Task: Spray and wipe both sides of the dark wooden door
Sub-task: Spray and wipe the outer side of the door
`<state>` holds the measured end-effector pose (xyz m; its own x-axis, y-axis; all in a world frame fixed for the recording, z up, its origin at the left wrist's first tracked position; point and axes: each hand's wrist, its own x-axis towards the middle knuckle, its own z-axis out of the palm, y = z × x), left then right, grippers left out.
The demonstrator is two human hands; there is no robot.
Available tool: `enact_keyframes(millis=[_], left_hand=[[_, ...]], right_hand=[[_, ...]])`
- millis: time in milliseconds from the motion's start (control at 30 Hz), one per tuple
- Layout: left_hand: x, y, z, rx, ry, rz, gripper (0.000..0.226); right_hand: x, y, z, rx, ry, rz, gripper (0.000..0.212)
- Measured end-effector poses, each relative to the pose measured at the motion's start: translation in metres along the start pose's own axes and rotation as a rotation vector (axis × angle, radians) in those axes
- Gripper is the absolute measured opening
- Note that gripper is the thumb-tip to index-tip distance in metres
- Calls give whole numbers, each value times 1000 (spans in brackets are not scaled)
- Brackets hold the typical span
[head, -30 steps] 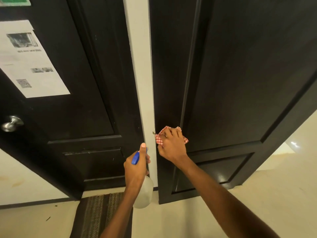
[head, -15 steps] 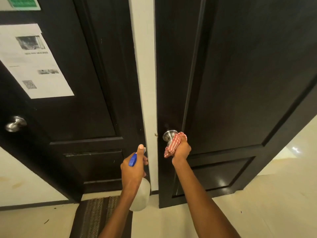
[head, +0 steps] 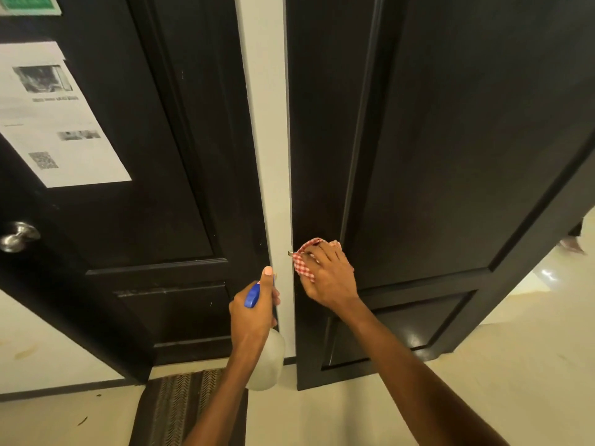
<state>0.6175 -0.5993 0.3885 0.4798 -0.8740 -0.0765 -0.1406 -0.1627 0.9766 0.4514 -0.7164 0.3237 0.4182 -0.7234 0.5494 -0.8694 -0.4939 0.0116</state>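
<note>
Here right hand (head: 325, 278) presses checked cloth (head: 304, 260) onto door (head: 450, 140) — knob level.

The floor (head: 483, 397) is pale cream and looks smooth. At the right side, past the edge of the open door (head: 450, 156), it shines with a bright spot of reflected light. A dark mat (head: 167, 410) with a zigzag pattern lies flat on the floor in front of the left door (head: 128, 236), and its far edge is just beside the bottom of that door. A few small dark bits (head: 82, 420) lie on the floor to the left of the mat. A dark baseboard (head: 64, 389) runs where the floor meets the white wall (head: 48, 355) at the left.
</note>
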Motion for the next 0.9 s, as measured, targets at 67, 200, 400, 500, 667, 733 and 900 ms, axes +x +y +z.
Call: enact_keyframes(millis=[67, 200, 400, 500, 667, 733, 900], left_hand=[[2, 2, 3, -8, -14, -4, 58], [4, 5, 3, -30, -11, 3, 60], [9, 7, 5, -5, -26, 35, 57], [9, 11, 10, 0, -48, 39, 57], [7, 12, 15, -9, -55, 40, 59], [6, 11, 15, 5, -50, 36, 57], [4, 7, 13, 12, -57, 47, 61]], right_hand=[[-8, 2, 0, 187, 69, 222, 51], [-5, -24, 3, 666, 274, 730, 45], [-6, 2, 3, 121, 107, 154, 54], [-7, 13, 2, 186, 77, 211, 53], [-15, -19, 15, 1025, 360, 938, 40], [-8, -28, 18, 1371, 453, 1220, 34], [0, -42, 20, 2097, 520, 1570, 53]])
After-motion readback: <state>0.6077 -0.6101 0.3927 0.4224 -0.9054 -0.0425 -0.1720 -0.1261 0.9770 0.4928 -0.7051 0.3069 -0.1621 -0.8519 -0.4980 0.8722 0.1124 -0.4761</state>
